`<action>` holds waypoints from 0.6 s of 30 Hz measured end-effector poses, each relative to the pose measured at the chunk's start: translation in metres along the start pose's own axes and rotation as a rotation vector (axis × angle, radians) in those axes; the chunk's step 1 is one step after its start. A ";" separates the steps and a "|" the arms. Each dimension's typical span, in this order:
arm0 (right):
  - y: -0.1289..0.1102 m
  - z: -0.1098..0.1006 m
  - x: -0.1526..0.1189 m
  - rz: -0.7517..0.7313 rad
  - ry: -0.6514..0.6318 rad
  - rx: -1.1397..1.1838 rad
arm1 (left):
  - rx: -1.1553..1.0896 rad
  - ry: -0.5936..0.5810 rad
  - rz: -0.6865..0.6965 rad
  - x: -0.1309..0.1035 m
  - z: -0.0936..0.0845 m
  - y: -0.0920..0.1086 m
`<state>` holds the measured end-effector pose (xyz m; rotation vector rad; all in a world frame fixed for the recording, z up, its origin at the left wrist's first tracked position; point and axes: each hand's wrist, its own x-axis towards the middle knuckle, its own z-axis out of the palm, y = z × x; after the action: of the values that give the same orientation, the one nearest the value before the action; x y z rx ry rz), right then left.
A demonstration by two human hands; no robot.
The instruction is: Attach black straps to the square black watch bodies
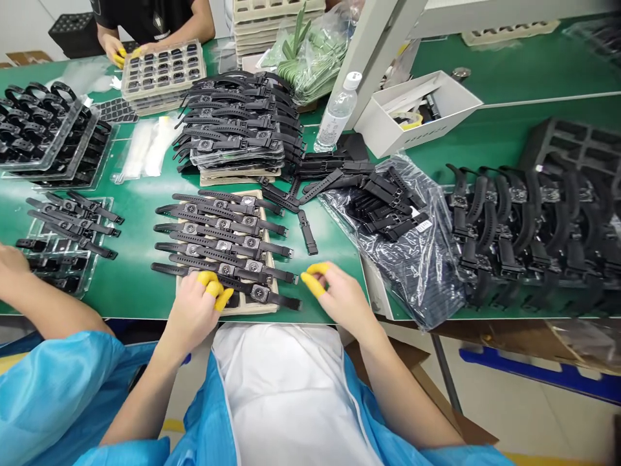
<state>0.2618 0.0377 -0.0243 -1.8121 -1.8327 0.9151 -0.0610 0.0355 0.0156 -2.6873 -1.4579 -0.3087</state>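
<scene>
My left hand (pixel 196 307), with yellow finger cots, is curled at the near left corner of a beige tray (pixel 274 285). Its fingers close on the strap of the nearest black smartwatch (pixel 259 294), whose case lies face down on the tray. More smartwatches (pixel 224 224) lie in rows there, straps stretched sideways past the rim. My right hand (pixel 342 294), also in yellow finger cots, hovers right of the tray. Its thumb and index finger are slightly apart, with nothing visible between them. Beyond it, a loose black watch strap (pixel 307 233) lies on the green table.
Behind the tray rises a stack of watch-filled trays (pixel 237 123). A plastic bag (pixel 427 278) bearing loose straps, a water bottle (pixel 338 113) and a white box (pixel 422 126) stand rightward. Watches (pixel 524 226) crowd the far right. Co-workers' hands appear at left (pixel 12 265) and back (pixel 115 48).
</scene>
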 end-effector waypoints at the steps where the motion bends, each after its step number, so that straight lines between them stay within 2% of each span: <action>1: 0.004 -0.001 0.009 0.053 0.078 -0.038 | 0.010 -0.035 0.010 -0.007 -0.002 0.004; 4: 0.010 0.002 0.039 0.190 0.183 -0.223 | 0.062 -0.158 0.024 -0.020 -0.006 0.018; 7: 0.009 0.009 0.059 0.246 0.144 -0.351 | 0.111 -0.224 -0.008 -0.020 -0.004 0.030; 9: 0.009 0.013 0.065 0.257 0.129 -0.349 | 0.151 -0.235 -0.018 -0.014 -0.003 0.035; 14: 0.029 0.012 0.057 0.212 0.176 -0.159 | 0.236 -0.223 -0.053 -0.001 -0.002 0.038; 16: 0.038 0.005 0.049 0.146 0.268 -0.026 | 0.220 -0.218 -0.048 0.000 0.000 0.034; 18: 0.040 -0.005 0.040 0.060 0.420 0.147 | 0.195 -0.233 -0.027 -0.002 0.001 0.027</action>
<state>0.2906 0.0751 -0.0548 -1.8096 -1.4218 0.6114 -0.0389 0.0191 0.0155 -2.6168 -1.4938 0.1448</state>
